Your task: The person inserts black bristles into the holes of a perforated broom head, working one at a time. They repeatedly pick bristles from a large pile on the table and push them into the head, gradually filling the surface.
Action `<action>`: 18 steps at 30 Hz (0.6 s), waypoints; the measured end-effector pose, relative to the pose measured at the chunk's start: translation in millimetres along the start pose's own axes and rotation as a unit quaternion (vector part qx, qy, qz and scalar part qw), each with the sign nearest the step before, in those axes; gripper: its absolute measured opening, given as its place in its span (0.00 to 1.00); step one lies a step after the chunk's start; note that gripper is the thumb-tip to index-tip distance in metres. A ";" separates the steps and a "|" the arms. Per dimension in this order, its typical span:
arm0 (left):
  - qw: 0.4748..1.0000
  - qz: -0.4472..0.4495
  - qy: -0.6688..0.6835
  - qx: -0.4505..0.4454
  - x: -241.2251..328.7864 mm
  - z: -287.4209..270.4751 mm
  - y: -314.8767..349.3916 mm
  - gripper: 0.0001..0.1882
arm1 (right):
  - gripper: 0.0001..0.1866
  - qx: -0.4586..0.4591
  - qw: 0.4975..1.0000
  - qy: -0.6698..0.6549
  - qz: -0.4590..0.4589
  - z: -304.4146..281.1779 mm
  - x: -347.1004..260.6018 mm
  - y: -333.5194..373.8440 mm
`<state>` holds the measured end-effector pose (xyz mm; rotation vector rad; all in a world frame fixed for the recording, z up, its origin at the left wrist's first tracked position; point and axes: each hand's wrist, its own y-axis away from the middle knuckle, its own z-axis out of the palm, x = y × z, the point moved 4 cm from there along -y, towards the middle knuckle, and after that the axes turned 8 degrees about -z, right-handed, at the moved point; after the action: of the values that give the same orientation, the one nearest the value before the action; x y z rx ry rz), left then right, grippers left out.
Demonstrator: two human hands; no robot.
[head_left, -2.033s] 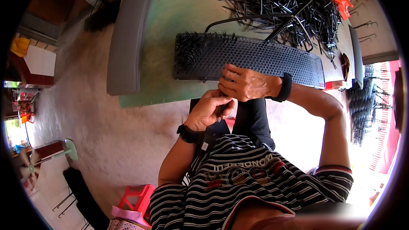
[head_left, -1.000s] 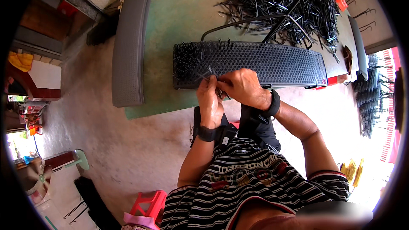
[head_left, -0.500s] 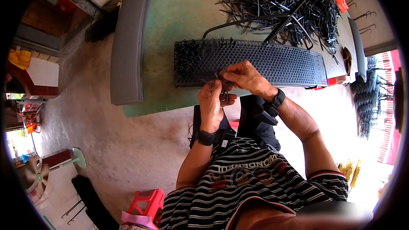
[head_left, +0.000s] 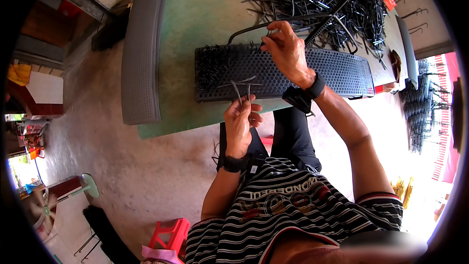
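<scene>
Head view, and away went my right hand (head_left: 287, 51)! Half a second earlier its fingertips were right up by my left hand (head_left: 239, 123) at the near edge of the long, dark, perforated plastic panel (head_left: 312, 68); now it had swung up and across to the far edge, and the two were well apart. By my reckoning, that carried the work from the bunched strips over to the panel itself, leaving my left hand as the holder.

Right hand first: thumb and forefinger drawn close in a pinch, the other fingers curled, a dark sliver showing at the tips. Was it gripped, or standing in the panel? I couldn't tell. That hand hung over the panel's far edge, left of its middle, just beside the bent black metal rod (head_left: 308, 17).

Down below, my left hand had its thumb and fingers closed on a few thin black plastic strips (head_left: 236, 89), their ends fanning up over the panel's near edge. A couple more ran crosswise there, held or merely lying, I couldn't say.

The panel sat on the green counter (head_left: 195, 19), below my right hand and just beyond my left, dense black bristles (head_left: 209, 71) crowding its left end, the loose heap of black strips (head_left: 327, 7) lying farther off to the right.
</scene>
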<state>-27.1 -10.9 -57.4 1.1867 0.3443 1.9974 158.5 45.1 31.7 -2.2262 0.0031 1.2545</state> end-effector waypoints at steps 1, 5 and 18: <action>1.000 0.001 -0.001 0.003 -0.1 -1.0 0.0 0.11 | 0.13 -0.007 1.000 0.002 0.000 2.9 3.3 -1.1; 1.000 0.014 0.003 -0.001 -2.9 -6.6 -0.5 0.11 | 0.11 -0.036 0.999 0.023 0.009 12.2 15.5 -0.3; 0.998 0.064 -0.027 -0.003 5.9 -27.0 17.7 0.10 | 0.10 -0.281 0.909 0.216 -0.218 37.8 -27.2 31.6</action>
<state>-59.8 -14.3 -57.9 1.2862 0.2401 2.0696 105.0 29.7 23.0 -2.7335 -0.7284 0.5359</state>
